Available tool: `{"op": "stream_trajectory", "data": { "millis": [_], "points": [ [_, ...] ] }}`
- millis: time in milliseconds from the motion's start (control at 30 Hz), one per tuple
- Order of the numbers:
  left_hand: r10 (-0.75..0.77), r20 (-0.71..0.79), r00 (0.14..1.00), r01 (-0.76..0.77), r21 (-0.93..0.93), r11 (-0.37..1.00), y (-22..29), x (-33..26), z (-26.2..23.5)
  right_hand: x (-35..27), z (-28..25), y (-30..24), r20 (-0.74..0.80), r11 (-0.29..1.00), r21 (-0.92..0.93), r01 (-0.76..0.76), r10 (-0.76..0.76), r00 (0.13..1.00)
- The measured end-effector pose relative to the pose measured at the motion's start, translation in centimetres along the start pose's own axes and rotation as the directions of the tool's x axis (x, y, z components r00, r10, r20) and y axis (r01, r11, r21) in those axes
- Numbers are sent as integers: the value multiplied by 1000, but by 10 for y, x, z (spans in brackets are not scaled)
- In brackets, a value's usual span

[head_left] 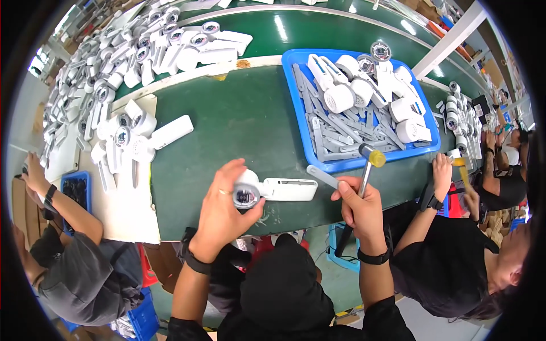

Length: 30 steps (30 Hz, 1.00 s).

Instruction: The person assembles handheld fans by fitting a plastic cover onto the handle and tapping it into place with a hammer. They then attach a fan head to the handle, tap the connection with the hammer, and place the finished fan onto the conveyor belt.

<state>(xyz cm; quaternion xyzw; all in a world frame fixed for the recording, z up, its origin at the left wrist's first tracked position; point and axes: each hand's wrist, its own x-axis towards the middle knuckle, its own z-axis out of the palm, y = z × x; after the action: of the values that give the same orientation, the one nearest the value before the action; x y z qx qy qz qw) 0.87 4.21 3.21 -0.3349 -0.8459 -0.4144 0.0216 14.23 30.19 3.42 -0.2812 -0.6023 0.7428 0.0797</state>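
Observation:
My left hand (223, 207) is wrapped round the round end of a white device (290, 190), which lies on the green table with its long handle pointing right. The handle's upper side shows a long slot. Between thumb and finger, my right hand (364, 211) pinches a slim grey strip (323, 176), its free end just above the device's handle. The same hand also grips a small hammer (376, 158) with a yellow-faced head upward and a dark handle hanging below.
Beyond my right hand stands a blue tray (310, 153) of grey strips and white devices. Several more devices (133, 136) lie on cardboard (133, 204) at the left, with a large heap (114, 57) behind. Co-workers sit on both sides; the right one's hand (442, 176) is near the tray.

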Motion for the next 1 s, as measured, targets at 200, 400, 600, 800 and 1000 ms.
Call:
{"op": "stream_trajectory", "data": {
  "millis": [200,400,600,800,1000],
  "points": [
    [-255,248,935,217,170,961,22,39,-18,-12,-12,0,-18,999,1,32,-32,999],
    [-350,245,904,230,411,882,28,61,-10,-21,-7,-6,18,995,-91,41,-39,999],
    [194,100,976,-215,280,936,15,38,-8,-23,6,-14,30,986,-159,40,-36,999],
    [247,103,963,-251,24,968,2,30,16,-12,35,-3,65,958,-280,58,-42,997],
    [292,40,956,-292,-10,956,-4,31,20,-4,35,7,75,868,-441,228,-218,973]
  ]
}}
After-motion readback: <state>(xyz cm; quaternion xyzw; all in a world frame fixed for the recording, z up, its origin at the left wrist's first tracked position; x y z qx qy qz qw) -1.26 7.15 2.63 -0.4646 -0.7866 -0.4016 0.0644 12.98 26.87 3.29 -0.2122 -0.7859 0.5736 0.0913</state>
